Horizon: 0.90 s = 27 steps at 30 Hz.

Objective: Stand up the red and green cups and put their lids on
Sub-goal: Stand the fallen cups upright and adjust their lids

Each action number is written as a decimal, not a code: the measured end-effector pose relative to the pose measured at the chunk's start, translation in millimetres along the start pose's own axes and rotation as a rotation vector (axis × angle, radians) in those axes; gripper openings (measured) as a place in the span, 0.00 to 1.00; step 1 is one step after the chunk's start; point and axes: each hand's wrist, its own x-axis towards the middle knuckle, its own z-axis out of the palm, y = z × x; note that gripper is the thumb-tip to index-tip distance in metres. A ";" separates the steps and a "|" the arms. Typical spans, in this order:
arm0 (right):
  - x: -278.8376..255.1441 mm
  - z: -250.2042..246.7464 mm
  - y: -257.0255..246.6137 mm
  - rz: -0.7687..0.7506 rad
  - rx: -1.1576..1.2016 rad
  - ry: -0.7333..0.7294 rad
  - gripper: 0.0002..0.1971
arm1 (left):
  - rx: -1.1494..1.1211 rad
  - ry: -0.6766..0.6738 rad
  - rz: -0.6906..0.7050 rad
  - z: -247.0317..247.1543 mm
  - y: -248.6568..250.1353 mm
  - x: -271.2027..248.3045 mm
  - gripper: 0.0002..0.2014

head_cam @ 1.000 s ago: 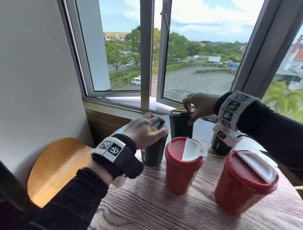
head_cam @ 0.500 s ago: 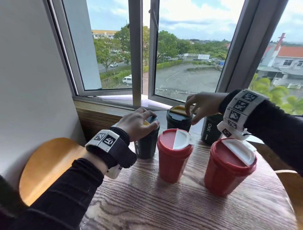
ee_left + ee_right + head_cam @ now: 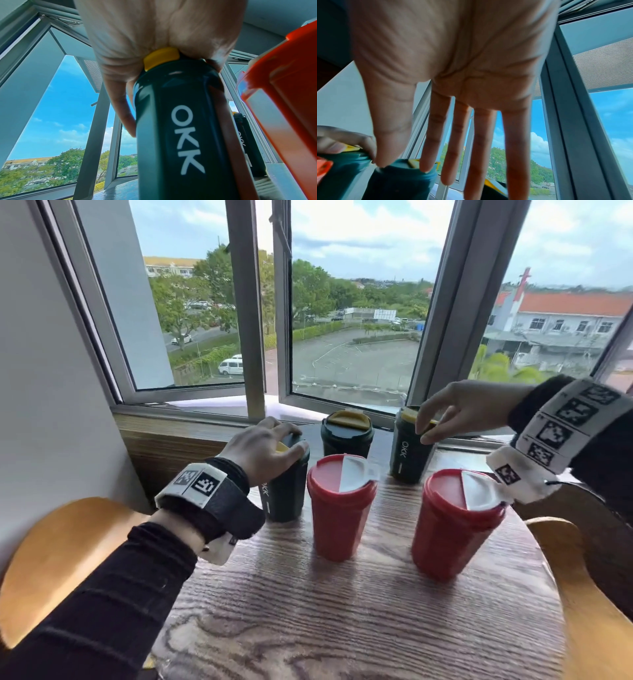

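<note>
Five cups stand upright with lids on the round wooden table [image 3: 342,621]. My left hand [image 3: 274,446] lies over the top of the left green cup [image 3: 286,494]; in the left wrist view the palm [image 3: 154,33] covers its yellow-tabbed lid [image 3: 161,58] and the thumb runs down the side. The middle green cup [image 3: 346,436] stands free by the window. My right hand [image 3: 424,429] hovers at the lid of the right green cup [image 3: 409,457], fingers [image 3: 479,148] straight; contact is unclear. Two red cups [image 3: 339,518] [image 3: 452,532] stand in front, white flaps on their lids.
The window sill [image 3: 205,419] and open window frame [image 3: 281,337] lie just behind the green cups. A grey wall [image 3: 51,371] closes the left side. Curved wooden chair backs [image 3: 68,559] [image 3: 582,594] flank the table.
My right hand has left the middle green cup and moved right to the right green cup. The left hand stays on the left green cup. The head view has lifted slightly.
</note>
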 end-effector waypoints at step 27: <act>-78.6 60.6 0.5 0.059 0.116 0.048 0.38 | 0.196 0.207 -0.081 -19.2 37.9 -29.0 0.35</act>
